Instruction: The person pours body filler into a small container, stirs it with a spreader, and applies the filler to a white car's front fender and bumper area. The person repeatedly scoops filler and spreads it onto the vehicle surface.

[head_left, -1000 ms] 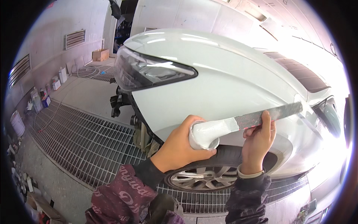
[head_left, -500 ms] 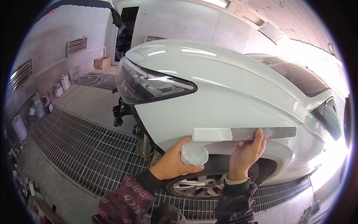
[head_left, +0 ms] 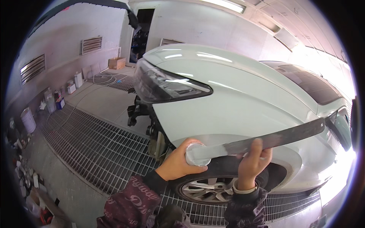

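My left hand [head_left: 176,161] is wrapped round a small cup [head_left: 193,160] of pale paint, its open top facing me. In my right hand [head_left: 254,161] I grip a long flat paint stirring stick [head_left: 291,133], dark over most of its length and coated pale at one end. The coated end points down to the left and lies at the cup, over its mouth. Both hands are in front of the pale car fender [head_left: 205,117], above the wheel [head_left: 209,190]. The fingers behind the stick are partly hidden.
The pale car's headlight [head_left: 171,85] and exposed front end parts [head_left: 135,110] are ahead. A metal floor grating [head_left: 95,140] runs below. Cans and bottles [head_left: 49,100], a cardboard box [head_left: 116,62] and a hose [head_left: 104,78] lie along the left wall.
The stirring stick has tilted from level; its coated end has dropped to the cup's mouth and its dark end has risen to the right. The view has shifted slightly left.
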The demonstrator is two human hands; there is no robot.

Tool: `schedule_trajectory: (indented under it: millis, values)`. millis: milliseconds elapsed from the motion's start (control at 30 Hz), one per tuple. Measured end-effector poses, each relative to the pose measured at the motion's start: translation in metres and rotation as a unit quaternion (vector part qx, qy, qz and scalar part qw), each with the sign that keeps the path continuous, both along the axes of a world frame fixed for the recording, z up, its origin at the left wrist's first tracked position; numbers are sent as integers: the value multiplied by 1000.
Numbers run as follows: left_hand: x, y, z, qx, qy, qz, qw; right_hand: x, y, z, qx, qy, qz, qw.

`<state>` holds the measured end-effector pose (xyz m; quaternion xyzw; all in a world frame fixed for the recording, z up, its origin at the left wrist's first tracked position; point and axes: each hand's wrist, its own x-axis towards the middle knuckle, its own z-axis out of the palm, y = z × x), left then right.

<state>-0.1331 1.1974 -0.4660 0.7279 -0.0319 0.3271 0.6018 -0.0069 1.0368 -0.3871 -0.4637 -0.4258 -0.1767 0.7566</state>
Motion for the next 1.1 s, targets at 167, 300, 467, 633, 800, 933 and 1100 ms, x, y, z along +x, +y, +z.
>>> schedule_trajectory:
  millis: [167, 300, 467, 633, 800, 933, 1100]
  values:
    - [-22, 0, -15, -14, -7, 49, 999, -33, 23, -11, -287, -151, 80, 942]
    - [-49, 9, -28, 0, -22, 105, 994, -49, 36, -17, -99, 4, 122, 988]
    - [-65, 29, -43, -34, -15, 116, 993, -69, 59, -41, -260, -55, 124, 956]
    - [-69, 66, -53, -22, -32, 82, 996, -81, 81, -68, -136, -6, 4, 991]
    - [-68, 103, -50, -17, 1, 20, 1000, -101, 95, -91, -95, 39, -70, 992]
    - [-60, 129, -54, 31, -12, -23, 999, -115, 111, -99, -144, -38, -115, 982]
    - [-54, 149, -62, -4, 6, -85, 996, -116, 126, -97, -21, 98, -175, 979]
